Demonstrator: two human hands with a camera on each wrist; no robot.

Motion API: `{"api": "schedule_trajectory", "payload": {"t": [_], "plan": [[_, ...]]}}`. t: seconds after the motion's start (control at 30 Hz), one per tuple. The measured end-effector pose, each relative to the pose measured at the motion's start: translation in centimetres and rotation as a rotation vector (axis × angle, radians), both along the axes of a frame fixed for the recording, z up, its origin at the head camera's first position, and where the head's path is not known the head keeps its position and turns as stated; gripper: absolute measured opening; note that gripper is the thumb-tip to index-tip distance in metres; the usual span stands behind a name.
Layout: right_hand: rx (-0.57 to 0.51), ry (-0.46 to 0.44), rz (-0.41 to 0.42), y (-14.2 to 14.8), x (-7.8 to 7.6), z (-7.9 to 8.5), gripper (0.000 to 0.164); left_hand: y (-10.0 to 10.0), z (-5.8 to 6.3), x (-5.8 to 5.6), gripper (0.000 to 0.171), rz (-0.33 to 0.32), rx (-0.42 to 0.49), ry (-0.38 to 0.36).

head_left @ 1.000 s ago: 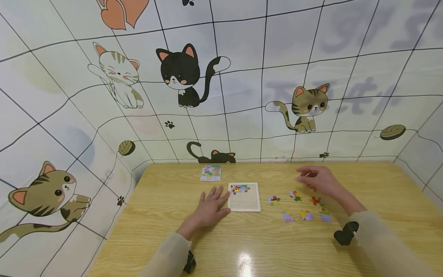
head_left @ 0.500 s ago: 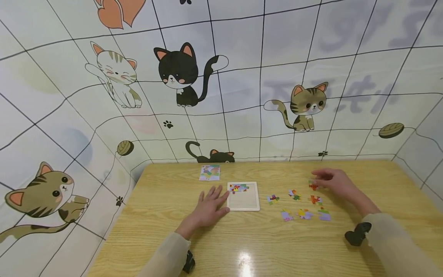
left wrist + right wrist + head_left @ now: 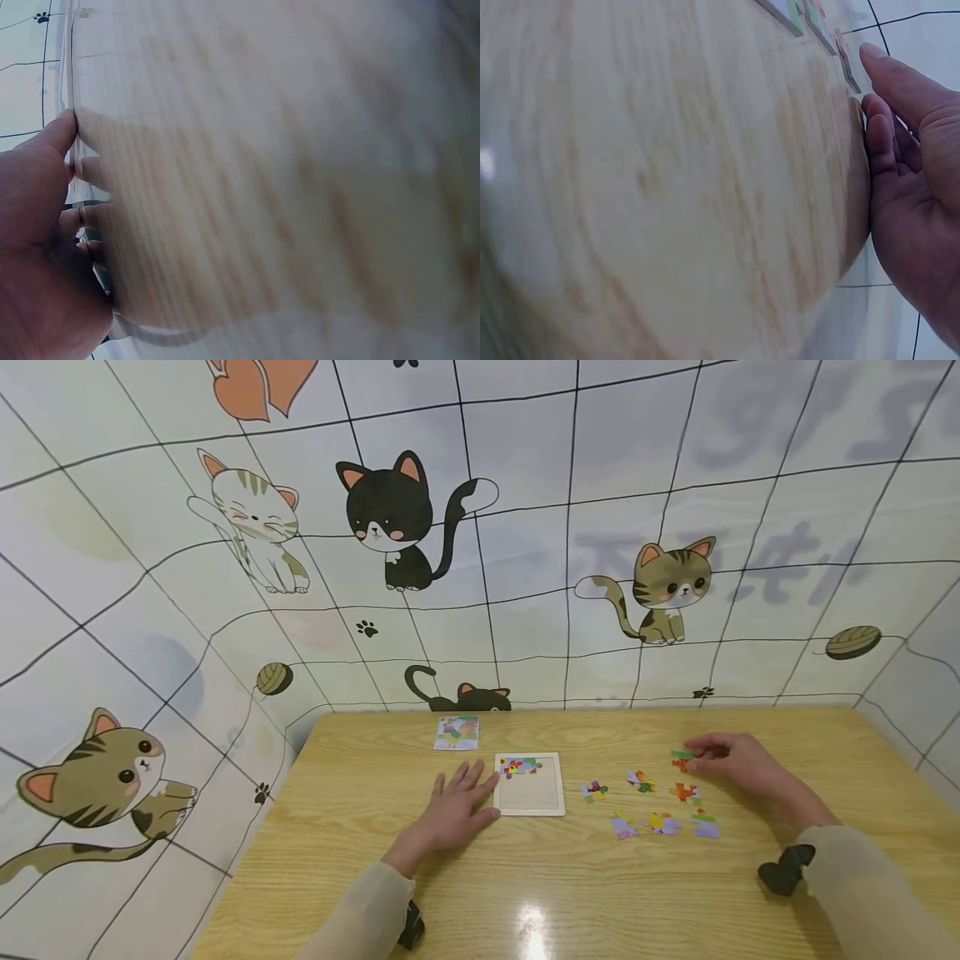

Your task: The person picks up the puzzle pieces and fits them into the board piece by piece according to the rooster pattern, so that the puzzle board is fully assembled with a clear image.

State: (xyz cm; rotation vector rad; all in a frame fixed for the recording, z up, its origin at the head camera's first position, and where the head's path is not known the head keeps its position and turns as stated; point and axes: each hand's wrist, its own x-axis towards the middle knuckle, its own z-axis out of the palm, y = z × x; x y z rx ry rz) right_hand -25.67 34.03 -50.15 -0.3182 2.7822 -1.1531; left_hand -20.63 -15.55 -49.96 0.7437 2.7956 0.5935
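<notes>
Puzzle piece (image 3: 681,762) at right hand (image 3: 733,763) (fingers' hold unclear), left hand (image 3: 448,814) with fingers wide at tray (image 3: 532,797)

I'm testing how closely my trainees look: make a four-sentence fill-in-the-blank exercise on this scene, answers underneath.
1. The left hand lies with spread fingers at the ____ edge of the puzzle tray.
2. The right hand is by a red and green piece lying to the tray's ____.
3. The joined pieces sit in the tray's left corner ____ (nearer to, farther from) the person.
4. The cartoon animals on the wall are all ____.
Missing words: left; right; farther from; cats.
</notes>
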Motion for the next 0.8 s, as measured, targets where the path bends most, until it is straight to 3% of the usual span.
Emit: {"api": "schedule_trajectory", "payload": {"t": [0.4, 0.8], "plan": [[0.066, 0.059, 0.033, -0.69, -0.05, 0.18, 0.042, 0.04, 0.03, 0.04, 0.062, -0.006, 0.007, 0.0], [0.004, 0.034, 0.045, -0.64, -0.05, -0.03, 0.04, 0.05, 0.2, 0.17, 0.062, -0.009, 0.013, -0.003]]}}
